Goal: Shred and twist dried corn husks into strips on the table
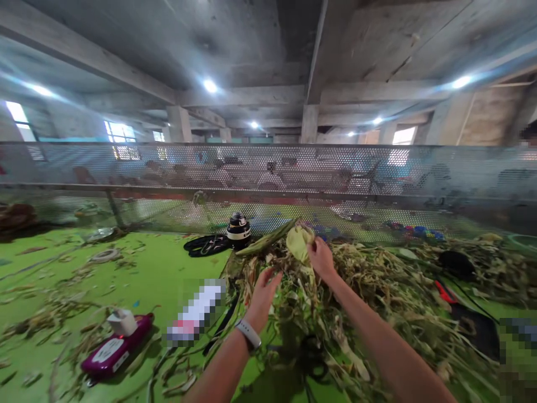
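Leaves (386, 274), dry, curled and tangled, lie heaped across the middle and right of a bright green counter (172, 270), with loose scraps strewn over its left part. The right hand (322, 258) is above the far side of the heap, its fingers pinched together on the edge of a broad pale yellow-green leaf (298, 244). The left hand (263, 296), nearer and to the left, has its fingers loosely bent, with a gap between thumb and forefinger; it holds nothing that shows, and I cannot tell whether its fingertips touch the heap. A light wristband (248, 334) circles the left wrist.

Just left of the pale leaf, a long green leaf (268, 239) slants over the heap. Near its lower end stands a black jar (238, 230) with a cream band, a flat black woven thing (205, 245) beside it. Toward the near left lies a purple power strip (119, 350) with a white plug (122, 323) on it. At the right, a tool with a red handle (444, 292) rests among the leaves. Along the far edge runs a perforated metal screen (319, 168), with people (271, 178) dimly visible through it.
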The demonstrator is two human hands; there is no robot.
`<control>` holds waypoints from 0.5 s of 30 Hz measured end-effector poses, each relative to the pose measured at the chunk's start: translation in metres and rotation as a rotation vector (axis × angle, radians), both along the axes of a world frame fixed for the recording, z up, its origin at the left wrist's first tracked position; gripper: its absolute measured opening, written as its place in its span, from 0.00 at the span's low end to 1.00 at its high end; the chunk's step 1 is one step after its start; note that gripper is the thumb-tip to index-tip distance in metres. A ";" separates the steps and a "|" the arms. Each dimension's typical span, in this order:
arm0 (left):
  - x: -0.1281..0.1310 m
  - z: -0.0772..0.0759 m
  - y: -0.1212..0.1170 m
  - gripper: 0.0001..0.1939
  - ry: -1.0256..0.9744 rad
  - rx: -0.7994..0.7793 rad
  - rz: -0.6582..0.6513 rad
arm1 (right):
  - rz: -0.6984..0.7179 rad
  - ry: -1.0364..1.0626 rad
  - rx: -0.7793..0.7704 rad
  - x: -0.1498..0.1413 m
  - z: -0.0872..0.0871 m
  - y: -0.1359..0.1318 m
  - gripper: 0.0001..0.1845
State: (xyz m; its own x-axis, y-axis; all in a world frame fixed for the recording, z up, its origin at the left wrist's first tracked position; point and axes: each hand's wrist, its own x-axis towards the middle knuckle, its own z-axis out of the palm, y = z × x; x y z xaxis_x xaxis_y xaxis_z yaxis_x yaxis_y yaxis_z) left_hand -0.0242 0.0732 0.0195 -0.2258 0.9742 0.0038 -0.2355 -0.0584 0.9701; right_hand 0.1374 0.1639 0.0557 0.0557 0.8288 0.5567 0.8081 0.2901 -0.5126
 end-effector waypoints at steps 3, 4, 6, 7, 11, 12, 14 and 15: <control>0.018 0.012 0.012 0.24 -0.013 0.074 -0.008 | 0.130 0.039 0.129 0.004 0.007 -0.023 0.08; 0.024 0.015 0.015 0.23 -0.015 0.094 -0.035 | 0.178 0.047 0.164 0.004 0.008 -0.031 0.08; 0.033 0.021 0.018 0.20 -0.012 0.145 -0.106 | 0.271 0.056 0.212 0.003 0.006 -0.047 0.07; 0.034 0.023 0.019 0.19 -0.003 0.170 -0.136 | 0.312 0.058 0.225 0.003 0.005 -0.054 0.07; 0.029 0.031 0.016 0.18 0.056 0.233 -0.150 | 0.459 0.066 0.229 0.006 0.001 -0.074 0.06; 0.026 0.032 0.014 0.18 0.070 0.249 -0.141 | 0.501 0.079 0.222 0.008 0.002 -0.077 0.06; 0.022 0.034 0.012 0.17 0.098 0.283 -0.119 | 0.548 0.135 0.204 0.010 0.003 -0.080 0.06; 0.022 0.035 0.011 0.16 0.111 0.294 -0.104 | 0.535 0.184 0.206 0.009 0.004 -0.082 0.06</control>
State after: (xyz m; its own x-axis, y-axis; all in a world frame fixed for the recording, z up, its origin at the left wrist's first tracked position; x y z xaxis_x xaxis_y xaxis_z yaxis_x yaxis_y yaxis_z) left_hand -0.0018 0.0838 0.0546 -0.1074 0.9456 0.3072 -0.1491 -0.3208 0.9353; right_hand 0.1468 0.0821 0.0598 -0.2289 0.6444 0.7297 0.4261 0.7402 -0.5201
